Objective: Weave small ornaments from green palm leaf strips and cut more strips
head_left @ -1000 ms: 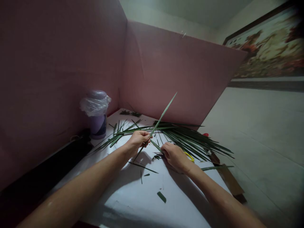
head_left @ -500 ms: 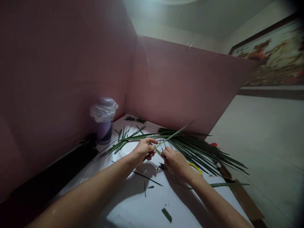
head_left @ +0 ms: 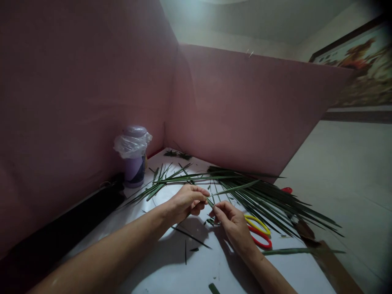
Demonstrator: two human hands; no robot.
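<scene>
Between my two hands is a narrow green leaf strip (head_left: pixel 235 188), its long end pointing right over the table. My left hand (head_left: pixel 190 200) pinches it between thumb and fingers. My right hand (head_left: pixel 229 220), thumb against forefinger, grips a short part of the leaf just below and to the right. Fingertips of both hands nearly meet, and they partly hide how the leaf is folded there. Scissors with yellow and red handles (head_left: pixel 260 239) lie right beside my right hand, their blades hidden behind it.
A big bundle of long green leaves (head_left: pixel 269 196) spreads over the white table's (head_left: pixel 171 261) right side. Cut leaf pieces (head_left: pixel 157 183) lie at the left and front. A purple flask (head_left: pixel 134 165) wrapped in plastic stands by the pink wall (head_left: pixel 229 110). Dark cloth (head_left: pixel 70 220) lies left.
The leaf's free end has swung down to the right. My right hand has moved slightly down and right, uncovering more of the scissors. The view has shifted a little.
</scene>
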